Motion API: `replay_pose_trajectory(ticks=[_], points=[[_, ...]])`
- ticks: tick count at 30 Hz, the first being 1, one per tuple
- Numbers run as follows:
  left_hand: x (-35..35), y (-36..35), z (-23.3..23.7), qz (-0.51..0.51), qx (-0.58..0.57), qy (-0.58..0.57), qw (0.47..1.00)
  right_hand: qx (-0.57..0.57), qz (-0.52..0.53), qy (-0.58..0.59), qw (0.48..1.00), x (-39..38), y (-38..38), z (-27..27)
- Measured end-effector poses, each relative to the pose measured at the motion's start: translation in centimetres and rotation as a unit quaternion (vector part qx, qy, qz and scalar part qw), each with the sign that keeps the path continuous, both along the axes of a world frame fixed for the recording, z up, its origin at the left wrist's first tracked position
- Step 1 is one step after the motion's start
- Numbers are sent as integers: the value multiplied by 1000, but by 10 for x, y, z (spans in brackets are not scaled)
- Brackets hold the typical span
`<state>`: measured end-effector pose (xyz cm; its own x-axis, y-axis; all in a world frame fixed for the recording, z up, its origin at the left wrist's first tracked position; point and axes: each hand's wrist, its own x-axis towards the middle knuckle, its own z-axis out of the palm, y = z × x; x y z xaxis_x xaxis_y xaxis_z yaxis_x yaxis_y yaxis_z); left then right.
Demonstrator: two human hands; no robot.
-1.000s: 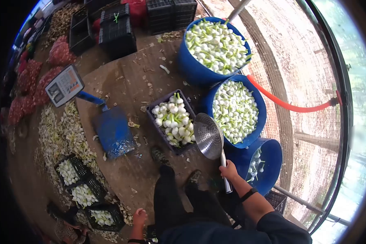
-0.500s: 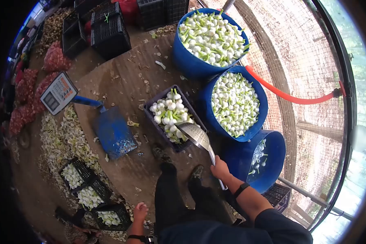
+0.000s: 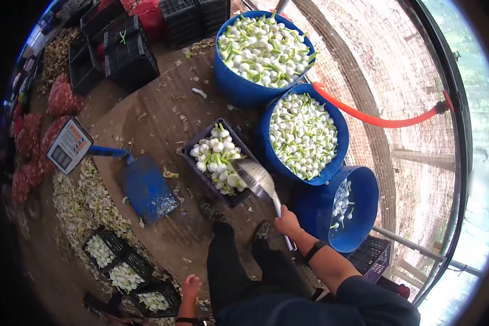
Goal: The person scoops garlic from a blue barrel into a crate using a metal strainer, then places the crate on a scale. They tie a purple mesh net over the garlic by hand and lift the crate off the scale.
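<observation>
My right hand is wrapped round the metal handle of a large perforated ladle. The ladle's bowl is tilted over the right side of a dark crate that holds white bulbs with green stems. Near the bottom of the view, my left hand hangs over the floor with its fingers curled; whether anything is in them is too small to tell. Right of the crate stands a blue tub full of smaller bulbs.
Another full blue tub stands behind; a third holds water and a few bulbs. A blue platform scale is at left. Black crates stand upper left, bulb-filled crates lower left. A red hose curves at right.
The view has shifted slightly. The ladle's bowl has turned and tilted more onto its side over the crate, with my right hand still round its handle.
</observation>
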<state>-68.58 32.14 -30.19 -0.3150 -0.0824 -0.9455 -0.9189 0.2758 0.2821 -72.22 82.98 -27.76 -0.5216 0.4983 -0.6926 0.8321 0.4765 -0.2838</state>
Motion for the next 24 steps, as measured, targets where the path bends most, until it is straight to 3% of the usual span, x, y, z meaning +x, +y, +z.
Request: replay_pose_trajectory(ticks=[4, 6, 9, 12, 15, 16, 19, 20, 22, 24], points=[[-16, 10, 4, -32, -37, -12, 999, -45, 30, -9, 999, 17, -5, -7], [-21, 11, 2, -19, -18, -15, 1000, -5, 32, 17, 999, 31, -1, -7], [-29, 11, -3, -15, -7, -21, 1000, -139, -147, 38, 978, 40, 13, 24], [-45, 16, -6, -23, 6, -13, 1000, -130, -221, 24, 966, 34, 42, 72], [-63, 18, -13, -10, 36, -1, 999, -14, -247, 98, 964, 30, 68, 103], [-67, 16, -21, -2, 49, 2, 999, -54, -293, 140, 944, 23, 76, 118], [-81, 12, -43, 55, 148, 24, 987, -170, -452, 146, 863, 24, 100, 113], [-84, 11, -49, 53, 146, 21, 988, -171, -435, 185, 865, 25, 111, 102], [-102, 27, -36, -19, 9, -20, 1000, -116, -402, 187, 889, 25, 144, 64], [-102, 30, -27, -15, 4, -13, 1000, -54, -376, 134, 915, 21, 163, 15]])
